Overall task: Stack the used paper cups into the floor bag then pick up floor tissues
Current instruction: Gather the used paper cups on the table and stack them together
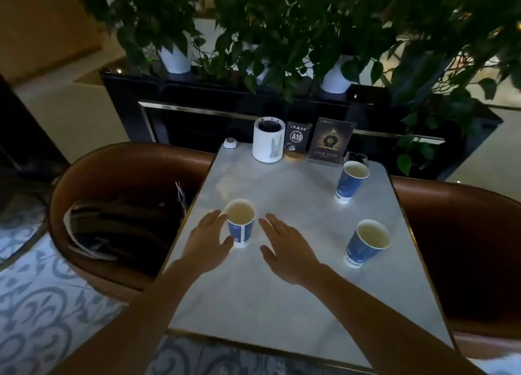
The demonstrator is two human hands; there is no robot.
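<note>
Three blue paper cups stand upright on a pale marble table point(282, 295). The near-left cup point(240, 222) has my left hand point(208, 242) against its left side, fingers and thumb spread around it without a closed grip. My right hand point(284, 247) hovers just right of that cup, fingers apart, holding nothing. A second cup point(366, 242) stands at the right, and a third cup point(351, 181) is farther back on the right. No floor bag or tissues are in view.
At the table's far edge stand a white cylinder holder point(267, 139), a small call button point(230, 143), an A10 sign point(296, 136) and a dark menu card point(332, 140). Brown chairs point(93, 177) flank the table; the left one holds a dark bag. Potted plants point(174, 56) line the back.
</note>
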